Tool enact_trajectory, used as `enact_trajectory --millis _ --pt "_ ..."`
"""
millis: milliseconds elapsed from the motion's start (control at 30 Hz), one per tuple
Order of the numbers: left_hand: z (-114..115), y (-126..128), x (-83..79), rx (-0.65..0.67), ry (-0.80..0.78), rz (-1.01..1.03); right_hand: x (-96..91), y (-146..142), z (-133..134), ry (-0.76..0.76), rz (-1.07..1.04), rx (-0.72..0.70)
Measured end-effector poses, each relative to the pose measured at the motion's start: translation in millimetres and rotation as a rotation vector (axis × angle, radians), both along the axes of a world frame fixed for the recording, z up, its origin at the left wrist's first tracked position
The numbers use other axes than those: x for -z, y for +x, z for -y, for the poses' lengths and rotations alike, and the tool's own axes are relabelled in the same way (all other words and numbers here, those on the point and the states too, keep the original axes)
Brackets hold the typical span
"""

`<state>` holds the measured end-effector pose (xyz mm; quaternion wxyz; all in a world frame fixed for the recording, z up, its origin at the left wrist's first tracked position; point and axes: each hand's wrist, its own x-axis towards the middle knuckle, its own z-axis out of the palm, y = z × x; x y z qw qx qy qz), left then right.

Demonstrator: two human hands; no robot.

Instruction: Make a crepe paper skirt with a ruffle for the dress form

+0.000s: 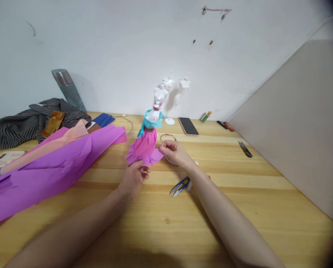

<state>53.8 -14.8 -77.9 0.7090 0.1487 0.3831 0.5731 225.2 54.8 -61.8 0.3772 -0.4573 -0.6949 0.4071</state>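
Note:
A small white figure [160,95] stands upright, dressed in a teal paper top [151,121] and a pink crepe-paper skirt [146,144]. A gathered purple paper ruffle [147,160] runs round the skirt's hem. My left hand [134,176] pinches the ruffle's lower edge at the front, its other fingers loosely curled. On the right, a flat loose end of that purple strip is held between the thumb and fingers of my right hand [173,150]. Below my right hand lie thread snips [180,186] with blue handles, blades apart. A round roll behind my right wrist is partly hidden.
Purple and peach paper sheets [79,152] spread over the left side, beside a striped cloth [18,124] and a leaning flask [67,87]. Toward the wall lie a phone [188,126], a green tube [206,117] and a wire ring [168,137]. Dark-handled cutters [245,149] rest at right.

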Motion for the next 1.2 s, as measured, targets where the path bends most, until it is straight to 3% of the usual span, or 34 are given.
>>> enact_trajectory --millis 167,400,633,700,800,967,1100,1200 --pt "-2.6 -3.1 0.3 0.019 0.009 0.009 -12.6 6.2 5.3 0.002 0.083 -0.050" --pt "6.5 5.5 -8.1 0.049 0.083 -0.044 -43.1 4.5 20.5 0.022 0.211 -0.237" --pt "6.3 17.8 -7.2 0.012 0.095 -0.124 -43.3 1.7 23.3 -0.019 0.274 -0.081" --pt "4.0 18.5 -6.2 -0.009 0.097 -0.126 -41.6 3.0 23.0 0.006 0.302 -0.100" --pt "1.1 16.6 -4.9 -0.031 0.101 -0.135 -44.0 4.0 25.6 0.028 0.459 -0.161" --pt "-1.7 11.1 -3.3 -0.055 0.114 -0.151 -49.1 -0.3 35.6 0.191 0.753 -0.010" --pt "-2.8 9.3 -2.9 -0.064 0.125 -0.157 -48.7 -4.5 39.1 0.304 0.744 0.046" --pt "-3.0 9.0 -2.6 -0.054 0.137 -0.158 -47.7 -7.5 36.5 0.272 0.609 0.040"
